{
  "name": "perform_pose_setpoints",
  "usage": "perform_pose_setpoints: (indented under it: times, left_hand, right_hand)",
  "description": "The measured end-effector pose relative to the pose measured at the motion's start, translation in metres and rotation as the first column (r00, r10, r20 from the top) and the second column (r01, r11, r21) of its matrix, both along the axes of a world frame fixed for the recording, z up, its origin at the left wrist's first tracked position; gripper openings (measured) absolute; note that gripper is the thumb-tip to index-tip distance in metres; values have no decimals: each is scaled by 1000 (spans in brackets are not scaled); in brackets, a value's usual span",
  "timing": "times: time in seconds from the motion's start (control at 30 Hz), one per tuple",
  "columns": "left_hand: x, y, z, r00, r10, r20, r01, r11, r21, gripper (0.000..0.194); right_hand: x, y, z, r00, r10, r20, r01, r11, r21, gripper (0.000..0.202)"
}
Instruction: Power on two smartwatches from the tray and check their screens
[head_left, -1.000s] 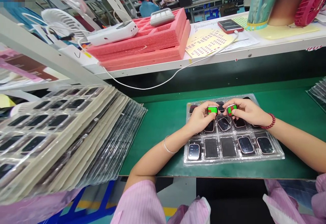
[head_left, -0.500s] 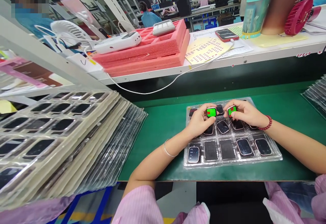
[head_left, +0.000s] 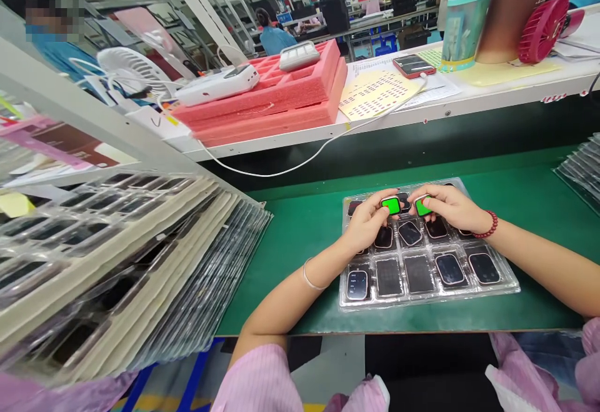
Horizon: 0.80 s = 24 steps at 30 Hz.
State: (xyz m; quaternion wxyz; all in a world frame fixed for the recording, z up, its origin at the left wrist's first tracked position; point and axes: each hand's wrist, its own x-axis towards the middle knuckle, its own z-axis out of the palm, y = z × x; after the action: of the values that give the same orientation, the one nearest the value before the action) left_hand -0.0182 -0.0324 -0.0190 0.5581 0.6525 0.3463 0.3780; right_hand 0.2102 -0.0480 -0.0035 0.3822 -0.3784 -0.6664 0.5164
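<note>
My left hand (head_left: 368, 219) is closed round a smartwatch (head_left: 392, 206) without a strap, its screen lit green, the thumb at the screen's lower left. In my right hand (head_left: 447, 204) is a second strapless smartwatch (head_left: 423, 206), also lit green, with my thumb resting on its screen. Both are held above the far part of a clear plastic tray (head_left: 426, 302) on the green bench. Several watches with dark screens lie in the tray's pockets, one of them turned askew (head_left: 410, 233). At the near left corner a watch (head_left: 357, 284) shows small lines of text.
Tall stacks of clear trays (head_left: 197, 287) lean at the left; more trays (head_left: 584, 171) stand at the right edge. A white shelf (head_left: 281, 137) crosses behind, carrying pink foam (head_left: 300, 96), a phone (head_left: 414, 65), a cup (head_left: 466, 30) and a fan (head_left: 542, 29). A white cable (head_left: 262, 174) hangs below it.
Both watch screens have gone from green with red patches to nearly all green. My thumbs have shifted slightly on them. At the left, the upper part of the tray stack has tilted.
</note>
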Motion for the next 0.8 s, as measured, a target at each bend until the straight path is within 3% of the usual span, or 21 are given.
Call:
perform_pose_setpoints:
  times: [0.23,0.47,0.67,0.8]
  left_hand:
    - [1,0,2,1000,-19,7,19,1000,10,52]
    - [1,-1,2,999,-30,21,30,1000,-1,48]
    - [1,0,0,999,-35,34,35,999,-2,46]
    - [1,0,0,998,-18,53,19,1000,-17,40]
  right_hand:
    - [-1,1,1,1000,-8,21,5,990,138,32]
    - [-1,0,1,1000,-22,15,21,999,30,20]
    - [-1,0,2,1000,-11,26,6,987,161,26]
    - [-1,2,-1,998,8,70,-18,990,141,26]
